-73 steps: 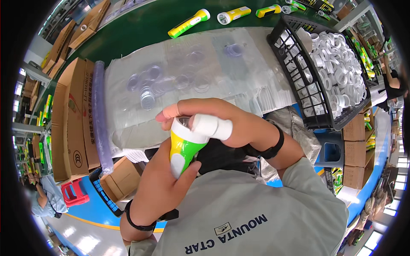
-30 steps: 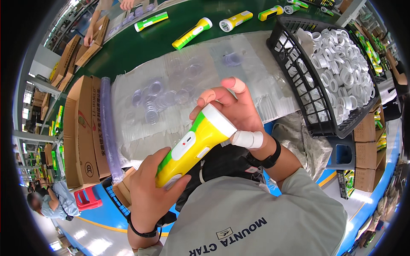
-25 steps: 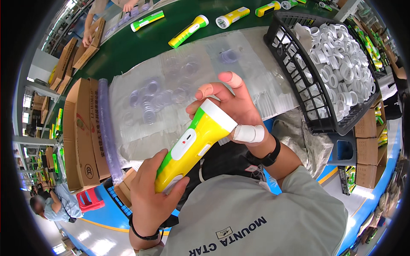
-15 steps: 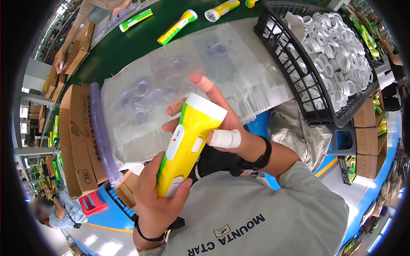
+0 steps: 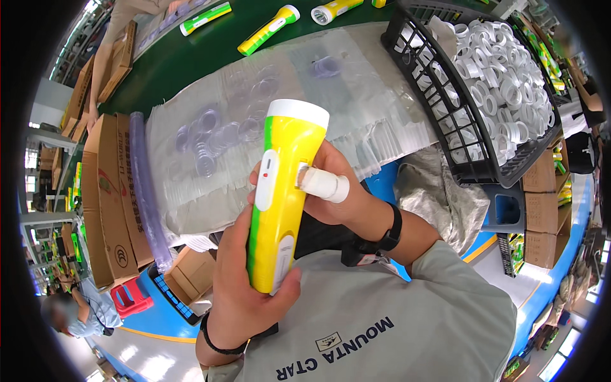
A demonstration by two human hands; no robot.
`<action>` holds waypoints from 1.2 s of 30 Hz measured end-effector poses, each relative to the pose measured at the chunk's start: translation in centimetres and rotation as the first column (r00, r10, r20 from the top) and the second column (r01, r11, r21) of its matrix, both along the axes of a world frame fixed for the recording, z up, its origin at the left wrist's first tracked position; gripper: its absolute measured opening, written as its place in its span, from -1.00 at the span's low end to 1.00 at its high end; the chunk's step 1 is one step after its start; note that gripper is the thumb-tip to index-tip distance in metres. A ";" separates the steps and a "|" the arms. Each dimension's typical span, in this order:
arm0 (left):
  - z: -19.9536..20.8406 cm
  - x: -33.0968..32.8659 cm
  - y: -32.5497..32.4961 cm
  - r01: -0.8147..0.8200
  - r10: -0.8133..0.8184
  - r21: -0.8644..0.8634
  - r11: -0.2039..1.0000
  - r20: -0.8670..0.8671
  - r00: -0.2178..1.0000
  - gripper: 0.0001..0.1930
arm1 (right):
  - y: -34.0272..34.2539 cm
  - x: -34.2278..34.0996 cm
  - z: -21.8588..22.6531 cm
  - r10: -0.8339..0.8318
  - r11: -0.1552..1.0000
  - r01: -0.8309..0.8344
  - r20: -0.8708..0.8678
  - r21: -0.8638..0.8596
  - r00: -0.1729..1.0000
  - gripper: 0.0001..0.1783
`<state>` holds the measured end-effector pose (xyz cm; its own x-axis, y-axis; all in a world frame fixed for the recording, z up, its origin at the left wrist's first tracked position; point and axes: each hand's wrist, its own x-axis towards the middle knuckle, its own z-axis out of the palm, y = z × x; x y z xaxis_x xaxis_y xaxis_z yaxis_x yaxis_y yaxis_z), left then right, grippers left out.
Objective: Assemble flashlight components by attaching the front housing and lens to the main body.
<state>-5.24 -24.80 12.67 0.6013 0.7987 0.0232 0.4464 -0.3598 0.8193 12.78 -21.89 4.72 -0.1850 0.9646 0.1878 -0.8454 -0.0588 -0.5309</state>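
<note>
Between my two hands is a yellow flashlight [image 5: 284, 184] with a green side and a white ring around its wide head, which points away from me. My left hand [image 5: 245, 274] is wrapped around the lower body, thumb over the near face. Higher up, my right hand [image 5: 334, 184] grips it just below the head, its white-wrapped thumb on the front and its other fingers mostly hidden behind. Beyond the flashlight, clear round lenses [image 5: 219, 137] lie scattered on a plastic-covered work surface [image 5: 191, 204].
A black crate [image 5: 468, 127] full of white rings [image 5: 503, 83] stands at the right. More flashlights [image 5: 270, 28] lie on the green belt [image 5: 184, 60] at the back. An open cardboard box [image 5: 118, 204] is at the left. Other people work at the far left.
The flashlight has turned more upright and risen slightly. My right hand's outstretched fingers have gone behind the flashlight, closing on it below the head. My left hand keeps its hold.
</note>
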 end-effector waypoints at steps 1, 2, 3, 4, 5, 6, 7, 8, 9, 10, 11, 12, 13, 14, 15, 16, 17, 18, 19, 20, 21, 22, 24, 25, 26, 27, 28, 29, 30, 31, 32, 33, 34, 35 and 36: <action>-0.3 -0.1 0.0 0.001 -0.001 0.002 1.000 0.006 1.000 -0.18 | -0.1 0.0 0.0 -0.001 1.000 0.001 0.006 0.002 1.000 -0.26; -0.8 -0.3 -0.2 0.034 -0.034 0.003 0.999 0.017 0.999 -0.15 | -0.2 -0.1 0.0 0.010 1.000 -0.008 -0.047 0.030 0.999 -0.25; -1.1 -0.5 -0.4 0.066 -0.066 0.005 0.998 0.029 0.997 -0.12 | -0.4 -0.1 0.0 0.023 0.998 -0.017 -0.099 0.058 0.995 -0.23; -1.4 -0.5 -0.5 0.070 -0.071 0.007 0.997 0.040 0.997 -0.12 | -0.4 0.1 -0.2 0.074 0.992 -0.055 -0.170 0.110 0.983 -0.42; -1.7 -0.5 -0.7 0.089 -0.091 0.046 0.995 0.044 0.995 -0.12 | -0.3 0.2 -0.5 0.069 0.993 -0.052 -0.159 0.110 0.985 -0.42; -2.1 -0.3 -0.7 0.106 -0.110 0.085 0.991 0.046 0.993 -0.12 | -0.2 0.3 -0.9 0.101 0.987 -0.076 -0.178 0.142 0.979 -0.44; -2.3 -0.2 -0.7 0.106 -0.110 0.085 0.991 0.051 0.993 -0.12 | -0.2 0.3 -1.0 0.137 0.979 -0.102 -0.201 0.175 0.970 -0.47; -2.6 -0.1 -0.8 0.086 -0.093 0.153 0.984 0.038 0.995 -0.14 | -0.1 0.3 -1.1 0.137 0.979 -0.103 -0.198 0.174 0.971 -0.47; -2.9 0.1 -0.7 0.066 -0.073 0.220 0.973 0.025 0.997 -0.16 | 0.0 0.4 -1.1 0.133 0.976 -0.097 -0.179 0.194 0.975 -0.47; -3.0 0.2 -0.5 0.066 -0.074 0.220 0.973 0.027 0.997 -0.16 | 0.1 0.5 -1.1 0.127 0.973 -0.091 -0.161 0.214 0.979 -0.46; -3.2 0.4 -0.2 0.035 -0.032 0.330 0.943 -0.014 0.999 -0.17 | 0.1 0.3 -1.2 0.126 0.973 -0.091 -0.160 0.213 0.979 -0.46; -3.4 0.5 -0.1 0.008 0.015 0.436 0.900 -0.051 0.999 -0.18 | 0.2 -0.1 -1.3 0.071 0.980 -0.041 -0.150 0.196 0.986 -0.45; -3.7 0.4 0.1 0.008 0.015 0.436 0.900 -0.051 0.999 -0.18 | 0.3 -0.2 -1.3 0.016 0.983 0.010 -0.139 0.182 0.990 -0.43; -4.1 0.1 0.3 -0.020 0.051 0.501 0.865 -0.047 0.998 -0.18 | 0.1 -0.3 -1.3 -0.019 0.994 0.026 -0.064 0.110 0.998 -0.17; -4.5 -0.1 0.5 -0.048 0.085 0.563 0.825 -0.040 0.996 -0.19 | 0.0 -0.3 -1.2 -0.020 0.994 0.027 -0.065 0.108 0.998 -0.17; -4.8 -0.2 0.5 -0.044 0.082 0.560 0.827 -0.042 0.996 -0.19 | -0.2 -0.4 -1.2 -0.007 0.997 0.008 -0.024 0.077 1.000 -0.16; -5.1 -0.3 0.5 -0.099 0.126 0.544 0.834 -0.014 0.992 -0.20 | -0.3 -0.5 -1.2 0.007 0.999 -0.008 0.017 0.045 1.000 -0.14; -5.3 -0.5 0.5 -0.152 0.170 0.525 0.837 0.014 0.985 -0.21 | -0.3 -0.6 -1.2 0.002 0.999 -0.003 0.017 0.043 1.000 -0.14; -5.4 -0.6 0.5 -0.145 0.162 0.523 0.840 0.015 0.987 -0.21 | -0.4 -0.6 -1.3 -0.024 0.995 0.019 0.042 0.095 0.999 -0.20; -5.5 -0.7 0.6 -0.111 0.165 0.568 0.816 -0.045 0.985 -0.23 | -0.4 -0.6 -1.3 -0.052 0.988 0.042 0.068 0.148 0.996 -0.25; -5.5 -0.8 0.6 -0.074 0.170 0.611 0.788 -0.102 0.980 -0.25 | -0.5 -0.6 -1.1 -0.065 0.987 0.054 0.072 0.149 0.995 -0.25; -5.5 -0.9 0.7 -0.069 0.164 0.619 0.783 -0.097 0.982 -0.25 | -0.3 -0.8 -0.8 -0.123 0.987 0.116 0.052 0.114 0.991 -0.17; -5.3 -1.2 0.5 -0.072 0.191 0.566 0.821 -0.154 0.969 -0.38 | -0.6 -1.2 -0.8 -0.286 0.958 0.284 0.033 0.046 0.958 0.03; -5.2 -1.5 0.5 -0.055 0.176 0.531 0.845 -0.180 0.968 -0.37 | -0.2 -1.0 -1.0 -0.303 0.953 0.303 0.025 0.003 0.953 0.00; -5.6 -1.8 0.4 -0.060 0.167 0.494 0.867 -0.176 0.970 -0.36 | -0.2 -0.8 -1.6 -0.294 0.955 0.296 0.122 0.007 0.948 -0.03; -6.1 -2.0 0.5 -0.063 0.158 0.457 0.887 -0.172 0.972 -0.35 | -0.1 -0.5 -2.1 -0.287 0.956 0.292 0.218 0.011 0.933 -0.07; -6.7 -2.2 0.6 -0.056 0.149 0.479 0.876 -0.158 0.976 -0.35 | 0.0 -0.4 -2.7 -0.261 0.964 0.263 0.286 0.033 0.922 -0.10; -7.2 -2.4 0.6 -0.063 0.129 0.459 0.886 -0.114 0.985 -0.34 | -0.2 -0.4 -2.9 -0.233 0.972 0.233 0.351 0.042 0.907 -0.12; -7.5 -2.6 0.7 -0.067 0.109 0.438 0.896 -0.071 0.991 -0.34 | -0.3 -0.1 -3.0 -0.175 0.984 0.163 0.312 0.067 0.934 -0.18; -7.5 -2.8 0.6 -0.062 0.103 0.445 0.894 -0.068 0.992 -0.34 | -0.5 0.1 -2.7 -0.184 0.983 0.169 0.313 0.074 0.932 -0.18; -7.5 -2.8 0.6 -0.111 0.143 0.375 0.920 -0.060 0.988 -0.32 | -0.7 0.2 -2.3 -0.113 0.992 0.090 0.310 0.087 0.944 -0.18; -7.5 -2.8 0.6 -0.160 0.186 0.302 0.940 -0.057 0.981 -0.30 | -0.8 0.3 -2.1 -0.039 0.995 0.010 0.308 0.098 0.951 -0.18; -6.9 -2.2 0.4 -0.246 0.267 0.243 0.938 -0.058 0.962 -0.36 | -0.7 0.4 -1.9 -0.001 0.992 -0.037 0.310 0.117 0.951 -0.13; -6.9 -2.3 0.6 -0.247 0.269 0.244 0.938 -0.061 0.961 -0.36 | -0.6 0.4 -2.0 0.000 0.992 -0.038 0.306 0.117 0.952 -0.13; -7.0 -2.5 0.7 -0.248 0.264 0.232 0.941 -0.040 0.964 -0.36 | -0.5 0.4 -2.3 0.001 0.991 -0.044 0.321 0.127 0.947 -0.11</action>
<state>-7.76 -24.10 5.71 0.3840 0.9049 0.1835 0.6006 -0.3957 0.6947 13.16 -22.39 2.47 -0.2773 0.9306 0.2389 -0.6292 0.0121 -0.7772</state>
